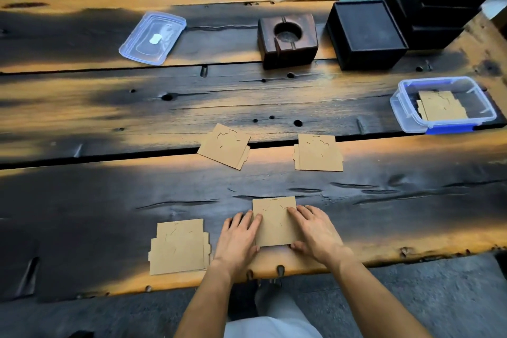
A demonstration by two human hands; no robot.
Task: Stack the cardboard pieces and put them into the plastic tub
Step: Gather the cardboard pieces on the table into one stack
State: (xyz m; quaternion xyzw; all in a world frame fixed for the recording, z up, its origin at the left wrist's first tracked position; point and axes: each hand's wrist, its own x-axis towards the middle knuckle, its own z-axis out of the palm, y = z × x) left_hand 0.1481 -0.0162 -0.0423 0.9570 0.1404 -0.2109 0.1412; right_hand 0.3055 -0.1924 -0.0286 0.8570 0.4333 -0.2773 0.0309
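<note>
Your two hands sit closest to the lens, at the near edge of the scorched, dark-and-amber plank table (82, 107). Going left to right along that edge: a flat tan die-cut cardboard piece with side tabs (179, 245) lies alone, untouched. Just beside it, your left hand (238, 239) lies spread on the left edge of a second tan cardboard piece (275, 221), fingers on top and thumb at the near corner. Your right hand (315, 230) mirrors it on the right edge, fingers splayed on top, thumb tucked at the near corner. Both hands pinch this piece; whether more than one sheet lies there cannot be told.

Farther out, two more tan pieces rest near the plank gap: a skewed one (225, 145) on the left and a squarer one (318, 152) on the right. At the far left lies a clear plastic lid (152, 38); at the right edge sits the clear plastic tub with blue clips (406, 118), cardboard (441, 105) already inside.

Watch these risks. Thin sheets lying flat are hard to lift, so your thumbs may slip and push the piece off the near edge. Side tabs could snag when you stack, leaving a crooked pile that jams against the tub walls. The skewed piece straddles the gap, where a corner might catch.
</note>
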